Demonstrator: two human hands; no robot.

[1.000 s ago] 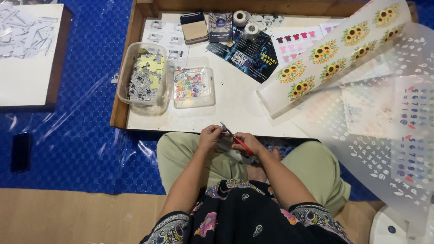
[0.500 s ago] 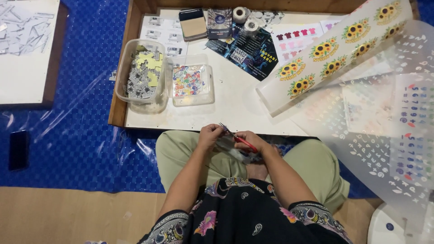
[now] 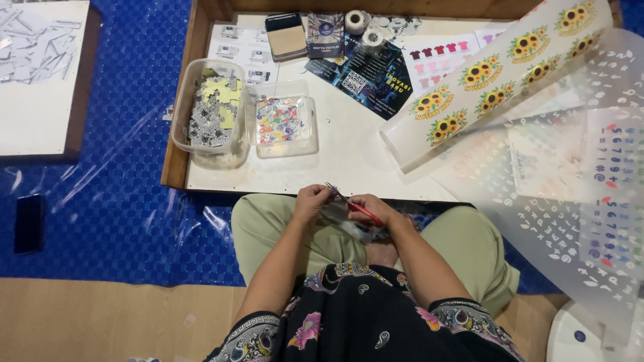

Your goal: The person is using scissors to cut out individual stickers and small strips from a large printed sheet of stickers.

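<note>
While the right hand [image 3: 373, 209] closes its fingers on red scissors [image 3: 353, 204] over the lap, the left hand [image 3: 313, 200] pinches a small piece at the blades; what piece, I cannot tell. Beyond, two tubs [image 3: 180, 127] stand on the low table [image 3: 335, 167], then sunflower sheets [image 3: 493, 87]

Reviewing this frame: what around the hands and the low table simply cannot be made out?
Head view only.
- What the left hand pinches: too small, covered by its fingers.
- The red-handled scissors in the right hand: handles hidden in the fist; whether the blades are open is too small to tell.
- Contents of the two clear tubs: tiny, blurred pieces.
- White object at bottom right: cut off by the frame edge.
</note>
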